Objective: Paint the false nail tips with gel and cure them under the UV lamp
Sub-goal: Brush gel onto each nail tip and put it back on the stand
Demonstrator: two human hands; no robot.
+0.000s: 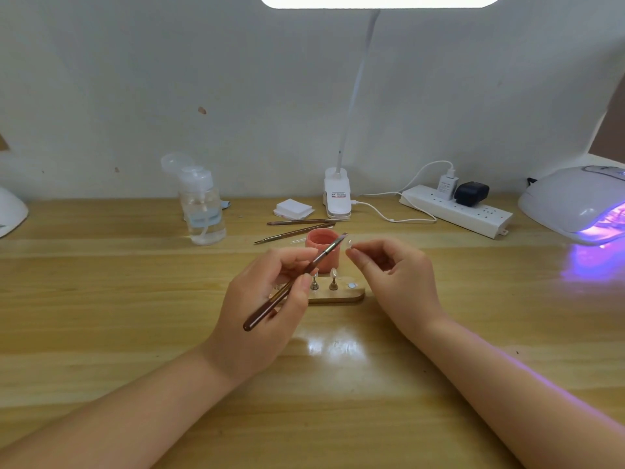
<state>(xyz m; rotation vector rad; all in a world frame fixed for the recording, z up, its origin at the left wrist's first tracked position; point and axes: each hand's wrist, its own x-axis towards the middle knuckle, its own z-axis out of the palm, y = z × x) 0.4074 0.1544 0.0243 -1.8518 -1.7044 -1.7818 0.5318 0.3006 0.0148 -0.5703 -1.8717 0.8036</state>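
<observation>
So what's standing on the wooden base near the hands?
On the wooden base, two small metal stands with nail tips show, plus one bare round magnet spot at its right end. The left hand holding the brush covers the base's left part.

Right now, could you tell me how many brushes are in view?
3: one brush held in the left hand, and two spare brushes lying on the table behind the pink jar.

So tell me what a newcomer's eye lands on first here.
First the two hands at the table's middle: the left hand grips a brown brush, its tip aimed at a small nail tip pinched by the right hand. Next, the UV lamp at the far right, casting purple light on the wooden table.
</observation>
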